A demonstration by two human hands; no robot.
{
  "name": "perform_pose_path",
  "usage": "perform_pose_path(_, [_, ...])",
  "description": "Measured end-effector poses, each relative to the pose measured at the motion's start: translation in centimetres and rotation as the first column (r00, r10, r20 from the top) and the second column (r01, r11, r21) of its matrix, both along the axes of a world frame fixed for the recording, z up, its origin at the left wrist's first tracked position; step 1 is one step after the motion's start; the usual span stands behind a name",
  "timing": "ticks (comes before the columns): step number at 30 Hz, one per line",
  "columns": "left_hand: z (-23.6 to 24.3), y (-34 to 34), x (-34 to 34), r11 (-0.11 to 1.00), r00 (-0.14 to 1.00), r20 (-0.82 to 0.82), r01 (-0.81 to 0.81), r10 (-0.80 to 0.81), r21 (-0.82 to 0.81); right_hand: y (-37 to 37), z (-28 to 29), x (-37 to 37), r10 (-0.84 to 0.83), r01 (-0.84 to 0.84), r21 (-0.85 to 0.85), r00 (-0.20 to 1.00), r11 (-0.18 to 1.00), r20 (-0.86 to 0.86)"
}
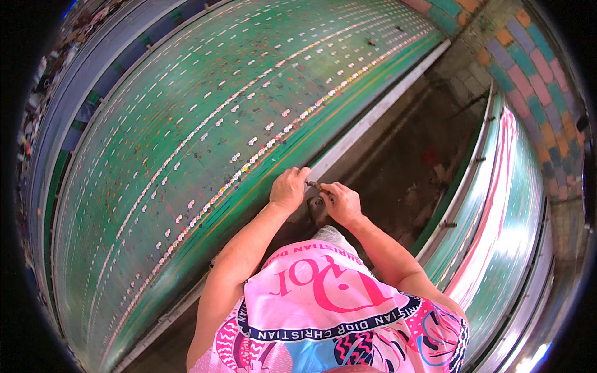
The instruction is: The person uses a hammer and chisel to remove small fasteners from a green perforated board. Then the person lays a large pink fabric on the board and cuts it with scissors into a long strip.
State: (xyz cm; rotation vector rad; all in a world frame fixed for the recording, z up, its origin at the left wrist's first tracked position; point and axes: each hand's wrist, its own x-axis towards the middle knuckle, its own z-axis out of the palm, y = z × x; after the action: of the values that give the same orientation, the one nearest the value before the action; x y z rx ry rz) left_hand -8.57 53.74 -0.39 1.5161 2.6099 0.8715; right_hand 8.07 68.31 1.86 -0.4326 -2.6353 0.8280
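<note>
Tabletop (193, 168), green with pale dotted rows (214, 112), spreads leftward, its metal rail (385, 102) reaching toward multicoloured bricks (528, 78). My right hand (342, 203) pinches a small tool (316, 186) beside that rail; whether my left hand (289, 189) grips it, I can't tell.

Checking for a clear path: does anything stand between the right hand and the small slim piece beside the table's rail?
Nothing visible: the right hand grips the slim piece. The left hand is at its other end, near the rail; contact there is unclear.
</note>
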Motion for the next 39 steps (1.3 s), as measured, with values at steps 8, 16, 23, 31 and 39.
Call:
perform_pose_path(8, [0.8, 0.2, 0.2, 1.0, 0.999, -0.052, 0.016, -0.016, -0.002, -2.8, -2.6, 0.3, -0.037, 0.061, 0.234, 0.994, 0.97, -0.107])
perform_pose_path(16, [0.2, 0.3, 0.0, 0.999, 1.0, 0.016, 0.0, 0.001, -0.04, -2.9, -4.5, 0.0, -0.084, 0.132, 0.298, 0.982, 0.945, -0.171])
perform_pose_path(23, [-0.2, -0.1, 0.0, 0.999, 1.0, 0.021, -0.002, 0.003, -0.051, -2.7, -7.9, -0.6, -0.091, 0.157, -0.983, 0.982, -0.092, 0.166])
perform_pose_path(31, [1.0, 0.1, 0.4, 1.0, 0.997, 0.08, -0.006, 0.004, 0.021, -1.9, -5.3, 1.2, 0.009, 0.196, -0.98, 0.98, 0.047, 0.196])
perform_pose_path(39, [0.0, -0.7, -1.5, 0.966, 0.965, 0.256, -0.013, -0.055, 0.258, -3.5, -3.4, 0.3, 0.406, -0.302, -0.47, 0.904, 0.829, 0.136])
